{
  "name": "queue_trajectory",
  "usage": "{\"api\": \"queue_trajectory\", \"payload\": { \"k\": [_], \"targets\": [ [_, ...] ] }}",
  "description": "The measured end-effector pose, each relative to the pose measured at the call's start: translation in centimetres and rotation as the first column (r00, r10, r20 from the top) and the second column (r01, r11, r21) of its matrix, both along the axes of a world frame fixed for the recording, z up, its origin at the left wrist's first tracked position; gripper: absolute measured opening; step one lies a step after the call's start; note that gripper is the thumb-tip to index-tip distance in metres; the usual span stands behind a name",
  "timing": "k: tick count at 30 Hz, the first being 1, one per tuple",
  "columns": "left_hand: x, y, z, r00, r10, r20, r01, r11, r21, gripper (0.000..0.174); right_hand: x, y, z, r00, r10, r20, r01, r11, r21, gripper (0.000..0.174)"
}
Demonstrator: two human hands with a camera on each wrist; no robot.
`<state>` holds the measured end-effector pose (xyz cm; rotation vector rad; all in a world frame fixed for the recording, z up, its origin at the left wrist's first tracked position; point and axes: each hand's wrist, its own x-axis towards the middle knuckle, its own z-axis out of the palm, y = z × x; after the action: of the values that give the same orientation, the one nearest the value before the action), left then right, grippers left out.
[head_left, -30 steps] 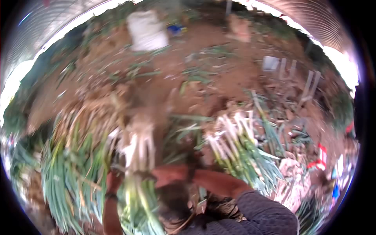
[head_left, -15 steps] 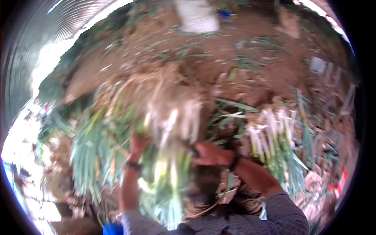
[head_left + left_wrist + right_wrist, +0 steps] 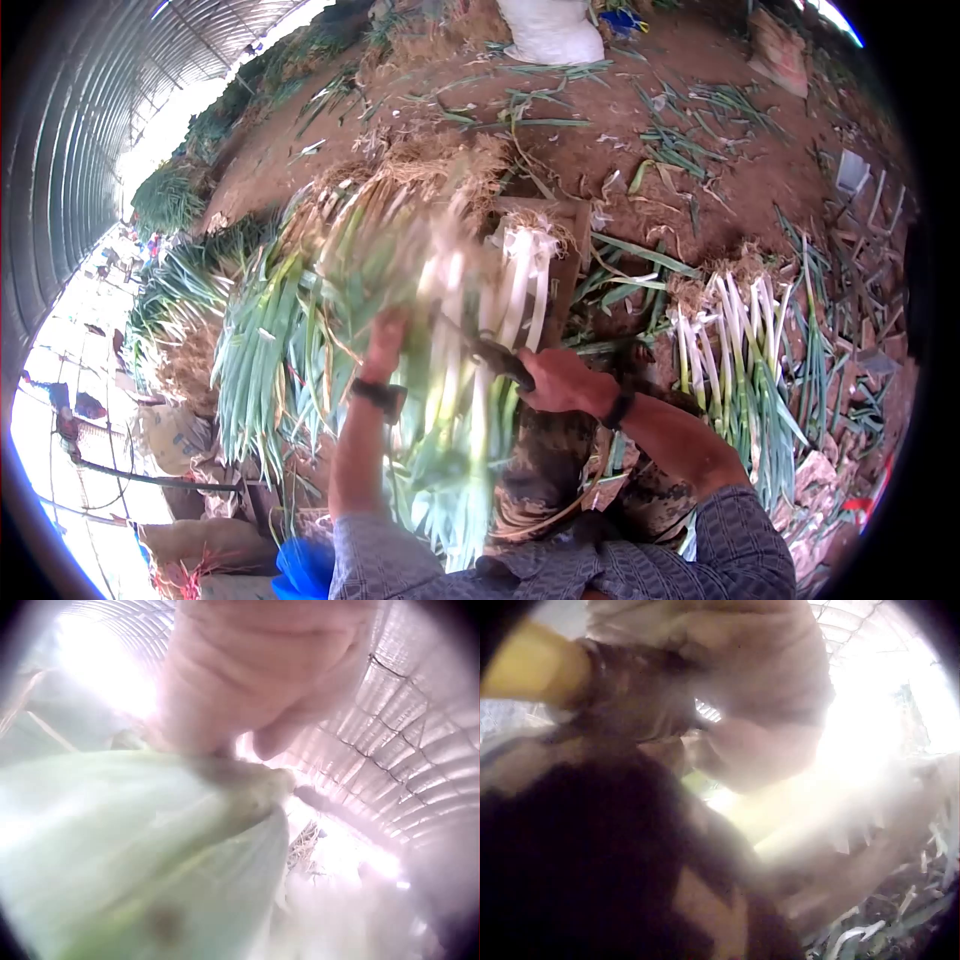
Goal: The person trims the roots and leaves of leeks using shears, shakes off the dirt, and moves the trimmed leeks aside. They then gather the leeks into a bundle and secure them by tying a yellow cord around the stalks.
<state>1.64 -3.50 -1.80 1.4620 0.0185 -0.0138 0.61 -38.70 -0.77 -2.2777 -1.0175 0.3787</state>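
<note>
My left hand (image 3: 388,345), blurred, grips a green onion over the stalks in front of me. In the left wrist view its curled fingers (image 3: 262,682) press against a broad green leaf (image 3: 142,840). My right hand (image 3: 565,382) is wrapped around the dark handle (image 3: 505,362) of what looks like a knife, its thin blade pointing left toward the stalks. Up close, the right hand (image 3: 757,682) curls round a brown grip with a yellow end (image 3: 540,667). White-stemmed green onions (image 3: 525,285) lie beneath both hands, roots facing away.
A large heap of untrimmed green onions (image 3: 265,340) spreads to the left. Another bunch (image 3: 745,340) lies right, root ends away from me. A wooden board (image 3: 570,255) shows behind the middle stalks. Farther off are a white sack (image 3: 552,30) and scattered leaves (image 3: 670,145) on brown soil.
The head view has swung left, shifting the scene rightward. My left hand has moved farther left of the middle stalks, and the knife handle in my right hand now shows clearly.
</note>
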Motion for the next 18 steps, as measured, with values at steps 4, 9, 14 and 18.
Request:
{"api": "queue_trajectory", "payload": {
  "k": [4, 9, 14, 18],
  "targets": [
    [0.3, -0.2, -0.2, 0.994, 0.113, 0.001, -0.113, 0.991, 0.067, 0.039, 0.1, 0.4, -0.3, 1.0, 0.024, -0.003, -0.024, 1.0, -0.02, 0.043],
    [0.8, -0.1, -0.7, 0.998, 0.069, -0.015, -0.068, 0.998, 0.01, 0.041, 0.4, 0.2, -0.1, 0.997, -0.076, -0.003, 0.077, 0.997, 0.031, 0.044],
    [0.4, -2.8, 2.2, 0.988, 0.057, -0.146, -0.016, 0.963, 0.269, 0.036, 0.3, -0.3, 1.1, 0.997, -0.074, -0.007, 0.074, 0.997, 0.013, 0.044],
    [0.8, -0.4, 0.2, 0.996, 0.071, -0.045, -0.051, 0.938, 0.344, 0.031, 0.0, -0.4, 0.9, 0.998, -0.023, 0.057, 0.02, 0.998, 0.061, 0.046]
  ]
}}
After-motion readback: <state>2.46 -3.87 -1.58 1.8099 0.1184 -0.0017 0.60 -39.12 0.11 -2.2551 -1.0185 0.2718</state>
